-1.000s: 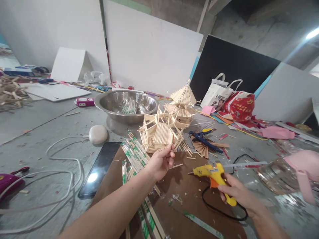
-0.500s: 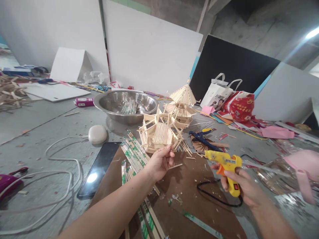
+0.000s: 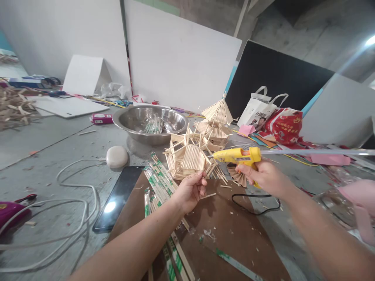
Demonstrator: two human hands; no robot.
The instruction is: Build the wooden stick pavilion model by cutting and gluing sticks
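A yellow hot glue gun (image 3: 238,155) is gripped in my right hand (image 3: 260,175), with a long clear glue stick (image 3: 316,152) reaching out of its back. Its nozzle points left, close to the right side of a model built from wooden sticks (image 3: 191,158). My left hand (image 3: 191,191) is closed in a pinch at the model's lower front edge. What the pinched fingers hold is too small or hidden to make out. Paper-wrapped chopsticks (image 3: 161,181) lie left of this hand on a brown board (image 3: 231,230).
Behind the model stands a second stick structure with a pointed roof (image 3: 218,111). A steel basin (image 3: 123,123) holds wrapped sticks. At left are a black phone (image 3: 120,199), a white puck-shaped device (image 3: 116,157) and a looped cable (image 3: 93,195). Bags (image 3: 283,125) stand at right.
My right hand has brought the glue gun up and left, from over the board's right edge to beside the stick model. My left hand stays in its pinch at the model.
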